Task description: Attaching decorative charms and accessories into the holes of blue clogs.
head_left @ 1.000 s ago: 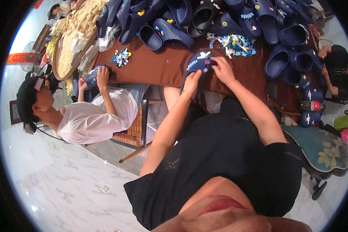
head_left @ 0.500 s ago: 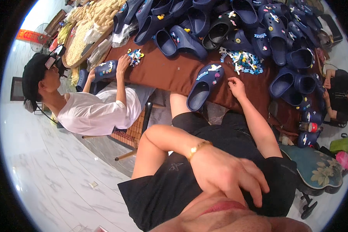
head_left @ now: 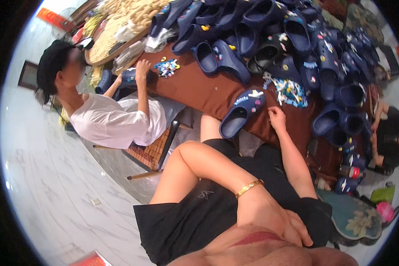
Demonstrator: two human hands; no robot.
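Note:
My left hand (head_left: pixel 272 215), below a gold bracelet (head_left: pixel 249 188), reaches across my body. Its fingers are stretched out against my upper chest near the neck, with nothing seen in them. At the table edge, my right hand (head_left: pixel 277 119) is closed, its fingers curled toward the thumb. Whatever it may hold is too small to make out. Just left of it rests a navy clog (head_left: pixel 240 113), trimmed with colourful charms, its heel end jutting over the edge. Beyond that hand, a pile of loose charms (head_left: pixel 290 92) lies on the brown cloth (head_left: pixel 199 95).
Many navy clogs (head_left: pixel 226 60) crowd the table's far and right sides. At left, a co-worker in a white shirt (head_left: pixel 115 119) handles a clog (head_left: pixel 131 76) beside another charm pile (head_left: pixel 166 68). Another person (head_left: pixel 388 133) sits at far right, near a green cushioned stool (head_left: pixel 352 217).
My left hand has moved down and in against my chest. The view has shifted, so the table sits lower and farther right. My right hand stays beside the clog.

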